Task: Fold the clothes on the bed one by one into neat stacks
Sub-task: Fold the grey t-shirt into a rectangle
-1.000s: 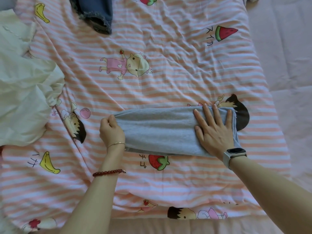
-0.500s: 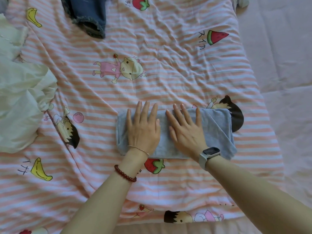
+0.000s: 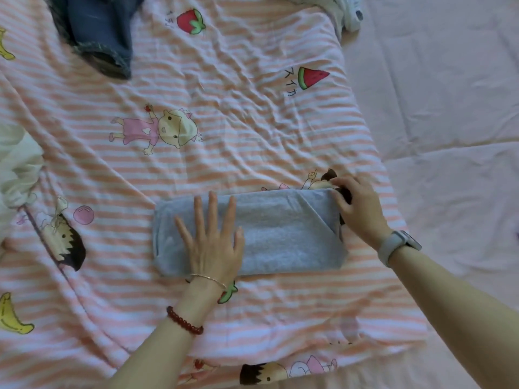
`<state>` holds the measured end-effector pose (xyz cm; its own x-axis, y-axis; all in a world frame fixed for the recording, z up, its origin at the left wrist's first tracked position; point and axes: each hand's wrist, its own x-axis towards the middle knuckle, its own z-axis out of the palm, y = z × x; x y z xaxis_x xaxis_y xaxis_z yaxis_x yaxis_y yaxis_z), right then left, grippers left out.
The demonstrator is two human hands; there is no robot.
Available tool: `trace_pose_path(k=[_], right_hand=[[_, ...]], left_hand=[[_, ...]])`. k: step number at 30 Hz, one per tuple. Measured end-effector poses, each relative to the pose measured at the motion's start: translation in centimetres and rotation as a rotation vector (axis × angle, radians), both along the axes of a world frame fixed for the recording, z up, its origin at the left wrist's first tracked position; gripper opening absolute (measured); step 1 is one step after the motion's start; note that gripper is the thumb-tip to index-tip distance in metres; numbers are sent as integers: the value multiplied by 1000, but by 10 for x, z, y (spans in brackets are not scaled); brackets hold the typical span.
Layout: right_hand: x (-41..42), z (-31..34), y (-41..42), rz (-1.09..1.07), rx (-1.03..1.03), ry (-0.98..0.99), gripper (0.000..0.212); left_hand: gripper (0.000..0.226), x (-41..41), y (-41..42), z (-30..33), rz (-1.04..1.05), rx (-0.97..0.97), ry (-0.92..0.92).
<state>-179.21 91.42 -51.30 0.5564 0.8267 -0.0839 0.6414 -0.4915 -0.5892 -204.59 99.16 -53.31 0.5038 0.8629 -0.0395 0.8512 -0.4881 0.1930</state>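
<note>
A grey garment [image 3: 283, 234], folded into a long band, lies flat on the striped cartoon sheet [image 3: 238, 130]. My left hand [image 3: 210, 240] presses flat on its left half with fingers spread. At the band's right end my right hand [image 3: 359, 209] has curled fingers that grip the edge of the cloth. A diagonal crease shows near that end.
Blue denim clothing [image 3: 101, 32] lies at the top left. A pale cream garment [image 3: 19, 169] is bunched at the left edge. Another light item [image 3: 348, 9] sits at the top right. Plain pink bedding [image 3: 449, 108] stretches to the right.
My right hand slid from the middle of the grey band to its right end and took hold of the edge. My left hand stayed pressed flat on the left part.
</note>
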Motion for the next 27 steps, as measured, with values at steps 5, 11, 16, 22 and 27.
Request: trace_pose_path(k=[5,11,16,22,27], right_hand=[[15,1,14,141,-262,-73,17],[20,-4,25,137,-331,-202,15],[35,2,36,-60,-462,-37,13],[28,6,25,97,-246,107,18],[33,8,27,173,-211,162,18]], left_hand=[[55,43,-53,-6,-329,-21,107],[56,41,-59,-32,-324,-99,193],[56,37,-57,-33,-371,-95,209],[44,44,-67,-22,-410,64,-46],[29,73,-97,-9,-515,135,-332]])
